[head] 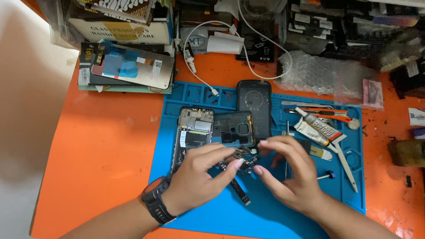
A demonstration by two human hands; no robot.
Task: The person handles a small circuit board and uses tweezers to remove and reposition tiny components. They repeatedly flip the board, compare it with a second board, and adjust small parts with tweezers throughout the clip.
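The left hand [195, 179], with a black watch [156, 200] on its wrist, pinches a small dark phone part [241, 155] between thumb and forefinger. The right hand [287, 175] meets it from the other side, fingers curled loosely with the fingertips [258, 170] at the part's right edge; whether they truly grip it or only touch it cannot be told. The part sits between the two hands, just above the blue mat [265, 208], and is too small and too covered by fingers to make out its shape. A thin dark ribbon cable [237, 186] runs from under it, with its long axis slanting down and to the right and its lower end resting on the mat near the left hand.

Just above the left hand lies an opened phone [192, 132], its insides showing, its long axis running away from the person. Beside it to the right lies a dark inner frame [232, 128], and behind that a black back cover [254, 104]. To the right of the right hand lie a glue tube [316, 128], a white plastic pry tool [347, 161] and orange-handled tweezers [330, 116]. The mat lies on an orange desk [102, 163], with a white cable [199, 75] and a stack of screen panels [128, 66] farther back.
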